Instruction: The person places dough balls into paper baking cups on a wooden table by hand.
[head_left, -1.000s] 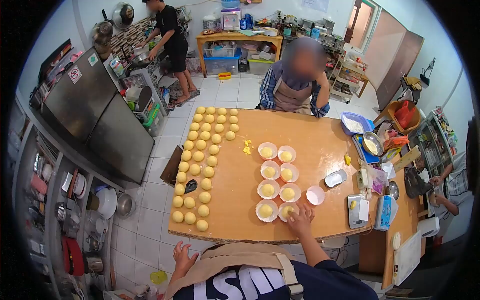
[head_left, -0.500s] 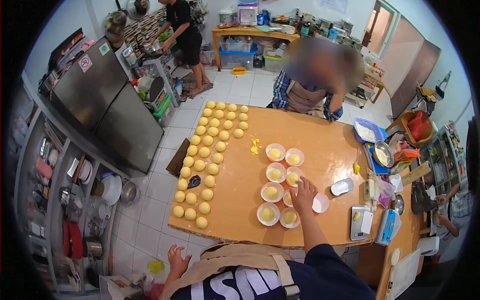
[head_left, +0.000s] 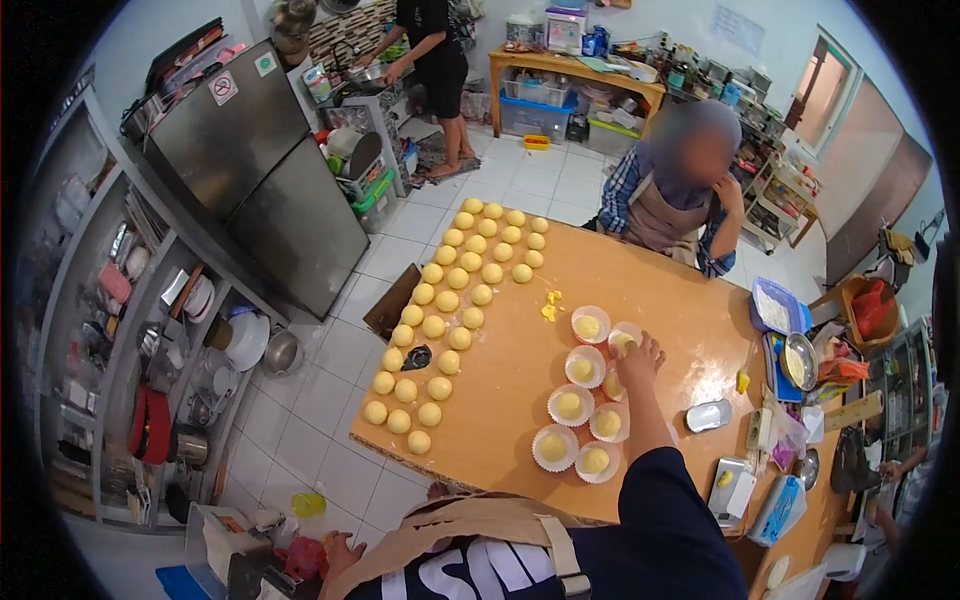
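Note:
My right hand [head_left: 641, 358] reaches over the table [head_left: 660, 290], its fingertips at the dough ball in the far right paper cup [head_left: 625, 336]. The fingers are spread and none grips the dough visibly. Several white paper cups, each with a flattened dough ball [head_left: 570, 405], stand in two columns below and left of it. Low at the table's near side, off its edge, my left hand [head_left: 343, 554] hangs with fingers apart and holds nothing. Rows of round dough balls [head_left: 433, 326] cover the table's left side.
Yellow scraps [head_left: 551, 305] lie mid-table. A metal tin [head_left: 709, 415], a scale [head_left: 732, 490] and a blue basket [head_left: 775, 307] line the right side. A person [head_left: 690, 180] sits across the table; another [head_left: 437, 70] stands at the back left. A third person's hands show far right.
My right hand has moved away from me along the right column of cups, from the nearest cup to the farthest. The view has turned, shifting the table rightward. My left hand has lowered.

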